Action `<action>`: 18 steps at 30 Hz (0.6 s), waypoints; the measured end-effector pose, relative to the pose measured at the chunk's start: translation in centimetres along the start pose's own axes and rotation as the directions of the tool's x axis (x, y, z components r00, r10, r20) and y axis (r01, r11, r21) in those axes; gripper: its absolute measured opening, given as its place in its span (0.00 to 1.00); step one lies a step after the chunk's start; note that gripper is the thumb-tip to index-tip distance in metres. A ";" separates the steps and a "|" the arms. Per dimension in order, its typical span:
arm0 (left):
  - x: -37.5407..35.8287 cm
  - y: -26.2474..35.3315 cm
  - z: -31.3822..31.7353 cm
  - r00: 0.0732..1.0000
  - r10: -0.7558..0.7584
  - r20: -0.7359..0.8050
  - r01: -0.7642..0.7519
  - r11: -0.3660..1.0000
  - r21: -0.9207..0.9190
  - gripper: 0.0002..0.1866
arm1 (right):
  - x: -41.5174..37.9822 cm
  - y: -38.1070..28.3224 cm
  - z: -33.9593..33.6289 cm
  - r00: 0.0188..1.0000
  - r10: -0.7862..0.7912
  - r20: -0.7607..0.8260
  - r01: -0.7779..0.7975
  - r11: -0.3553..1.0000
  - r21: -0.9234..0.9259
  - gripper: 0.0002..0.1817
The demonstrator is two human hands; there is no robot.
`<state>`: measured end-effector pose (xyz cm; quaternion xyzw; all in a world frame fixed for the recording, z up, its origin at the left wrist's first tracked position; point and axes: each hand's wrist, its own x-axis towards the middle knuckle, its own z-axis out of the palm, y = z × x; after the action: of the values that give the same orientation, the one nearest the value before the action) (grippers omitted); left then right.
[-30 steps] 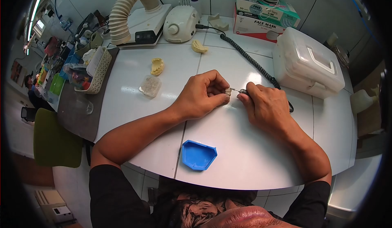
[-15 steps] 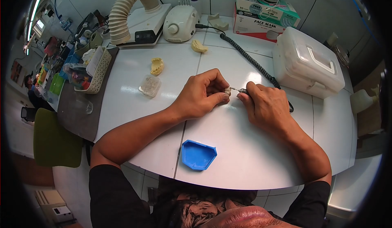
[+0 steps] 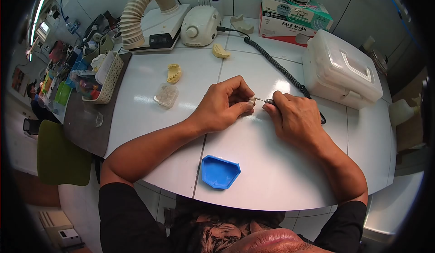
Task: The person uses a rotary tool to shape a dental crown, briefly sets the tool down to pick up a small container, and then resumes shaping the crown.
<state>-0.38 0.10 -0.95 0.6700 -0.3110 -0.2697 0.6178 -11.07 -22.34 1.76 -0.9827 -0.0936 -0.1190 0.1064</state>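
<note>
My left hand (image 3: 223,104) is closed, with a small whitish piece (image 3: 252,100) pinched between thumb and fingers. Most of the piece is hidden by the fingertips. My right hand (image 3: 297,117) is wrapped round a dark handpiece (image 3: 269,101), whose thin metal bit (image 3: 259,99) points left and meets or nearly meets the piece. A black coiled cord (image 3: 276,63) runs from the white control unit (image 3: 200,26) to behind my right hand. Nearer my body, a blue tray (image 3: 220,172) lies on the white table (image 3: 163,162).
Two yellowish dental casts (image 3: 174,73) and a small clear box (image 3: 166,95) lie at the left. Behind stand a ribbed hose (image 3: 131,17) and mask boxes (image 3: 290,21). A white case (image 3: 342,69) stands at the right. Far left, a person (image 3: 38,103) is partly visible.
</note>
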 end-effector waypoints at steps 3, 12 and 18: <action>-0.1 0.5 0.1 1.000 -0.014 -0.008 0.014 1.000 0.004 0.08 | 0.0 0.1 0.0 1.000 -0.016 0.001 0.016 1.000 0.004 0.20; -0.1 0.7 -0.1 0.999 -0.035 0.003 0.035 0.999 0.004 0.08 | 0.0 0.1 0.1 1.000 -0.017 -0.001 0.017 1.000 0.006 0.20; -0.1 0.7 -0.1 0.999 -0.043 0.005 0.043 0.999 0.013 0.09 | 0.0 0.2 0.0 0.999 -0.033 0.000 0.033 0.999 0.008 0.20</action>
<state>-0.40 0.18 -0.29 0.6799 -0.2998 -0.2825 0.6066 -11.06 -22.49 1.69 -0.9806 -0.1102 -0.1202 0.1084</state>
